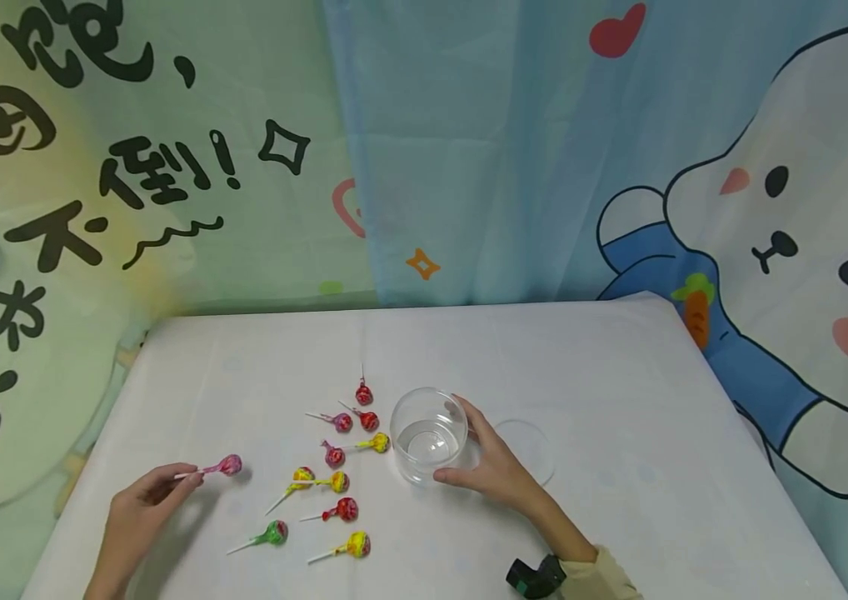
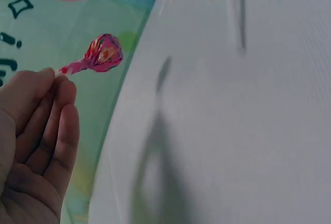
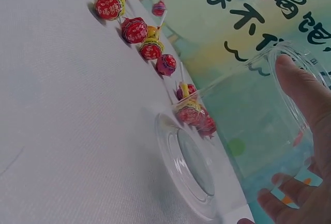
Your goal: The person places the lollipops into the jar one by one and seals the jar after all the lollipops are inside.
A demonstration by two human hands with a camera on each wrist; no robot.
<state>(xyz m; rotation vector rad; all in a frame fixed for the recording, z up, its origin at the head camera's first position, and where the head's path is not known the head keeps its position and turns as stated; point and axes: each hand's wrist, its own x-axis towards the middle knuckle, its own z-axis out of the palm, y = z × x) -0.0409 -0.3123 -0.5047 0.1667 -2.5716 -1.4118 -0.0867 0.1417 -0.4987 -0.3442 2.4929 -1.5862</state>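
At the table's left, my left hand (image 1: 141,506) pinches the white stick of a pink-wrapped lollipop (image 1: 230,465) between thumb and fingertips. Its round head points right, raised over the cloth. The left wrist view shows the same lollipop (image 2: 105,53) with a patterned wrapper. My right hand (image 1: 497,468) grips a clear jar (image 1: 427,442) from its right side, thumb in front and fingers behind. Nothing shows inside the jar. Seen from the right wrist, the thumb (image 3: 297,79) lies close to the jar's rim. Between my hands are several loose lollipops, the green one (image 1: 274,533) nearest my left hand.
A clear round lid (image 1: 532,446) lies flat on the white tablecloth (image 1: 619,400), right beside my right wrist. Yellow lollipops (image 1: 356,545) and red ones (image 1: 346,508) are scattered left of the jar. Behind the table hangs a printed curtain (image 1: 469,167).
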